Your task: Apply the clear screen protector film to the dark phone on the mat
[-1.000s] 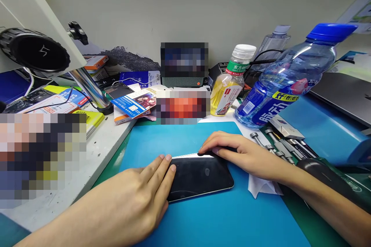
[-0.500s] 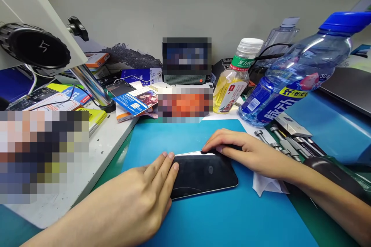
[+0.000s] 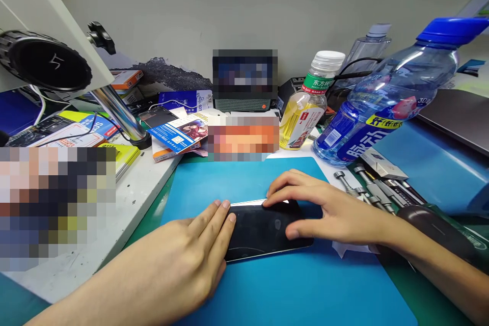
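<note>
A black smartphone (image 3: 252, 232) lies screen up on a blue mat (image 3: 305, 285), with a narrow white strip showing along its far edge. My left hand (image 3: 194, 249) holds its left end, the long fingers together over the screen and the thumb mostly hidden beneath. Over the right half arches my right hand (image 3: 317, 204), its fingers apart. Its index and middle fingertips touch the phone's far edge by the white strip, while the thumb is over the screen closer to me. The phone's left end is covered by my left hand.
A large blue-capped bottle (image 3: 382, 97) and a smaller tea bottle (image 3: 303, 107) stand at the back right. Metal screwdrivers (image 3: 372, 191) lie beside the mat, near a dark mouse (image 3: 431, 229). A microscope stand pole (image 3: 120, 114) rises at left, near stacked boxes (image 3: 175, 137).
My right hand has opened out: its thumb has moved from the far edge toward me, over the screen. My left hand and the phone stay nearly where they were.
</note>
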`<action>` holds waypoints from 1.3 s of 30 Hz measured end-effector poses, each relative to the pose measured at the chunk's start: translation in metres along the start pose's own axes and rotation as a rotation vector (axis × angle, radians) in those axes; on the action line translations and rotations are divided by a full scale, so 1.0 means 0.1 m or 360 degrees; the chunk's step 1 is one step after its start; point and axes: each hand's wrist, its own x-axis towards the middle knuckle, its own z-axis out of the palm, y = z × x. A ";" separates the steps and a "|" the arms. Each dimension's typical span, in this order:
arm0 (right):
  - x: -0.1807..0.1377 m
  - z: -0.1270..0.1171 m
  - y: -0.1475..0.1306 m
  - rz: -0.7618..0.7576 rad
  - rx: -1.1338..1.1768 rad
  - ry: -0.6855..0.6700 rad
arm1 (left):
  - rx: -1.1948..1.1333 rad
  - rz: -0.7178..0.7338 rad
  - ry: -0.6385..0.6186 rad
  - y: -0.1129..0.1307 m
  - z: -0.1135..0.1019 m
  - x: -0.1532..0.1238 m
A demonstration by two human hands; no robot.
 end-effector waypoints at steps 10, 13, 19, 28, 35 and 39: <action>-0.01 0.04 -0.05 -0.0018 -0.0145 -0.0083 | -0.0026 0.0002 0.0067 -0.05 -0.02 0.07; -0.02 0.04 -0.06 -0.0037 -0.0186 -0.0086 | -0.0022 0.0006 0.0050 -0.05 -0.03 0.06; -0.03 0.05 -0.07 -0.0046 -0.0223 -0.0077 | -0.0039 0.0001 0.0024 -0.07 -0.03 0.06; -0.02 0.06 -0.05 -0.0085 -0.0242 -0.0071 | -0.0003 0.0012 0.0006 0.03 0.04 -0.02; -0.02 0.06 -0.09 -0.0049 -0.0245 -0.0059 | 0.0017 0.0000 -0.0023 0.03 0.01 -0.02; -0.02 0.07 -0.09 -0.0065 -0.0258 -0.0062 | -0.0003 -0.0009 -0.0001 -0.01 0.00 0.02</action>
